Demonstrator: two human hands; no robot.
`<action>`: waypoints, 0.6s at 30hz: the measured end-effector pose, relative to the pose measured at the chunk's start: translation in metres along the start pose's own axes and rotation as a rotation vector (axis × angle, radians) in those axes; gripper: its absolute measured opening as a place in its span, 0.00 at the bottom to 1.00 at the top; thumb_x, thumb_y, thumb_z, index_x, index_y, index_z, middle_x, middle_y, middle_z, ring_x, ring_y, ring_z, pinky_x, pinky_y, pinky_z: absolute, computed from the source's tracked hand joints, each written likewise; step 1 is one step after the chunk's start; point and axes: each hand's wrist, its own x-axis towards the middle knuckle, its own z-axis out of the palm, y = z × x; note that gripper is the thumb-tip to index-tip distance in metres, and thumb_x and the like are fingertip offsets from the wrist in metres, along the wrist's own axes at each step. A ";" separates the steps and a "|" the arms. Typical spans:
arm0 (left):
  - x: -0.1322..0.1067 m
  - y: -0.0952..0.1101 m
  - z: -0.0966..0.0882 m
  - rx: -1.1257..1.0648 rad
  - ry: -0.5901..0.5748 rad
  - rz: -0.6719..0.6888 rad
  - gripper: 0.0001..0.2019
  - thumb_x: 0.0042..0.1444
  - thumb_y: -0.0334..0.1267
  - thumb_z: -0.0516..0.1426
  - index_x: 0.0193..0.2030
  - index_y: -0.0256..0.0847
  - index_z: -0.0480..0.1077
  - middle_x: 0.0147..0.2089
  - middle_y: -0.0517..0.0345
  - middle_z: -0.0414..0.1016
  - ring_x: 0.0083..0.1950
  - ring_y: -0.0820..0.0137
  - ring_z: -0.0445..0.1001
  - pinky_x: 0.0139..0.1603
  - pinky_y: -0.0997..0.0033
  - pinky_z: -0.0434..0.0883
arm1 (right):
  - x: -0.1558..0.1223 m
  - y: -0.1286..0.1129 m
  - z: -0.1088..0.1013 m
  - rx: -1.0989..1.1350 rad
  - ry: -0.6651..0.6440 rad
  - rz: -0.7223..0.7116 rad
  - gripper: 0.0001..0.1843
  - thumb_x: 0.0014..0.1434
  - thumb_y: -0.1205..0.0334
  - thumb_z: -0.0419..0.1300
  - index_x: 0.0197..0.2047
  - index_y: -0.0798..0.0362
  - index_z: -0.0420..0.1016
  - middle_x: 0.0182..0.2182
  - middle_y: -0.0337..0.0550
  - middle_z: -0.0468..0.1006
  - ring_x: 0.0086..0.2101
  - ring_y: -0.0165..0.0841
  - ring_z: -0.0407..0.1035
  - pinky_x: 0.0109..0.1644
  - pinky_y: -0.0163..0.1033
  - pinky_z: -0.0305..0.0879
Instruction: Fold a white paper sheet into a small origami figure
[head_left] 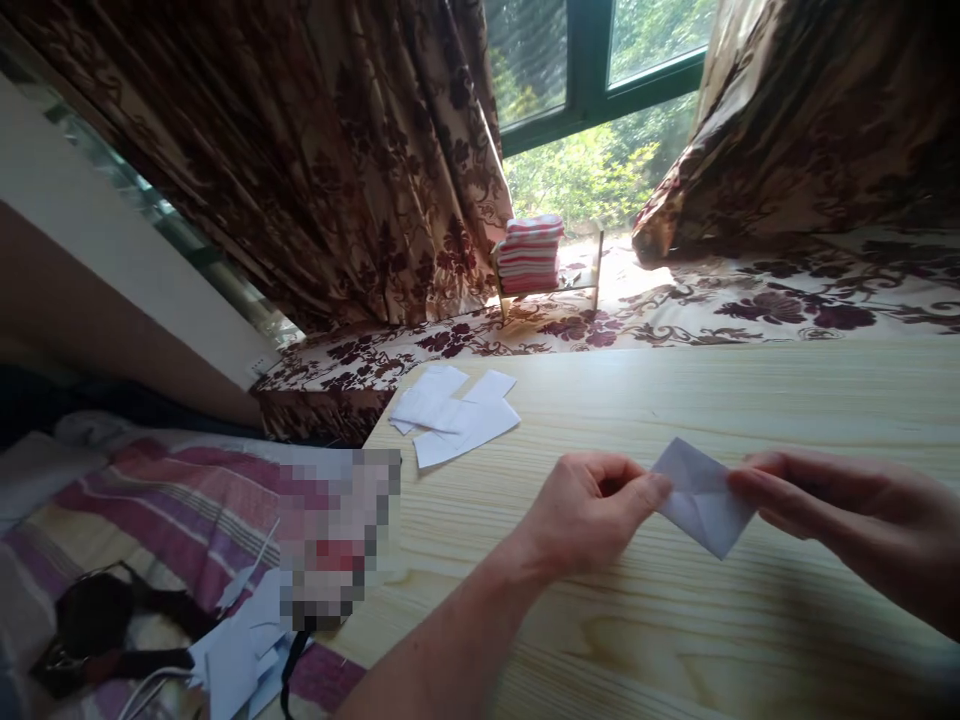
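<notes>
A small folded square of white paper (701, 498) is held above the wooden table, with crease lines meeting near its middle. My left hand (592, 505) pinches its left corner between thumb and fingers. On the opposite side, my right hand (832, 510) pinches the right corner the same way. The paper is turned like a diamond, its top and bottom corners free. Fingers behind the paper are partly hidden.
Several white paper pieces (461, 415) lie overlapping at the far left of the table (585, 400). A small rack (598, 270) with folded striped cloths (531, 255) stands on the window ledge. Left, a striped bed (180, 490) bears papers (240, 640) and a dark strapped item (94, 610).
</notes>
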 end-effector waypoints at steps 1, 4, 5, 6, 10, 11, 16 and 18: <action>0.000 0.000 0.000 0.003 0.009 0.008 0.13 0.52 0.42 0.55 0.24 0.34 0.68 0.19 0.65 0.55 0.22 0.78 0.52 0.21 0.75 0.50 | 0.000 0.001 0.001 0.002 0.005 0.008 0.21 0.47 0.39 0.60 0.26 0.49 0.77 0.23 0.40 0.75 0.25 0.34 0.67 0.28 0.34 0.64; -0.001 0.000 0.001 -0.010 0.054 0.003 0.13 0.51 0.42 0.55 0.21 0.35 0.66 0.19 0.65 0.53 0.22 0.78 0.51 0.21 0.74 0.49 | -0.001 0.000 0.004 0.023 0.020 0.004 0.19 0.48 0.40 0.61 0.26 0.48 0.77 0.23 0.42 0.76 0.26 0.33 0.67 0.28 0.35 0.64; 0.000 -0.001 0.002 -0.014 0.069 0.001 0.13 0.51 0.41 0.55 0.21 0.35 0.66 0.19 0.65 0.53 0.22 0.78 0.50 0.21 0.74 0.49 | -0.002 -0.001 0.004 0.030 0.022 -0.008 0.19 0.49 0.40 0.60 0.26 0.48 0.77 0.23 0.43 0.76 0.26 0.33 0.67 0.28 0.35 0.63; 0.000 -0.001 0.002 -0.015 0.078 0.001 0.13 0.51 0.41 0.55 0.20 0.36 0.65 0.19 0.65 0.53 0.22 0.78 0.50 0.21 0.74 0.49 | -0.002 -0.003 0.005 0.036 0.024 -0.023 0.18 0.50 0.41 0.60 0.26 0.47 0.77 0.24 0.43 0.76 0.26 0.33 0.67 0.28 0.36 0.62; 0.001 0.000 0.003 -0.007 0.031 -0.001 0.13 0.52 0.42 0.54 0.22 0.37 0.64 0.19 0.66 0.54 0.21 0.79 0.50 0.21 0.75 0.49 | -0.003 -0.012 0.006 0.047 0.076 -0.077 0.18 0.53 0.43 0.58 0.25 0.49 0.74 0.23 0.42 0.72 0.26 0.34 0.65 0.29 0.37 0.62; 0.001 0.000 0.003 -0.007 0.014 -0.005 0.13 0.53 0.42 0.53 0.22 0.37 0.64 0.19 0.65 0.54 0.21 0.78 0.51 0.21 0.75 0.50 | -0.002 -0.013 0.005 0.045 0.074 -0.095 0.19 0.53 0.43 0.57 0.24 0.50 0.73 0.21 0.41 0.70 0.25 0.34 0.63 0.28 0.36 0.61; 0.003 0.002 0.007 0.055 0.059 0.003 0.14 0.55 0.43 0.52 0.24 0.35 0.67 0.20 0.65 0.56 0.23 0.77 0.53 0.22 0.75 0.50 | 0.002 -0.011 -0.004 0.035 0.074 -0.098 0.23 0.60 0.46 0.50 0.19 0.51 0.63 0.18 0.37 0.61 0.21 0.30 0.58 0.23 0.34 0.57; 0.004 0.004 0.010 0.078 0.083 0.031 0.15 0.55 0.42 0.52 0.23 0.36 0.67 0.20 0.64 0.57 0.24 0.77 0.54 0.24 0.75 0.52 | 0.003 -0.012 -0.008 0.055 0.118 -0.088 0.24 0.62 0.47 0.46 0.21 0.51 0.64 0.19 0.37 0.62 0.23 0.31 0.60 0.26 0.34 0.58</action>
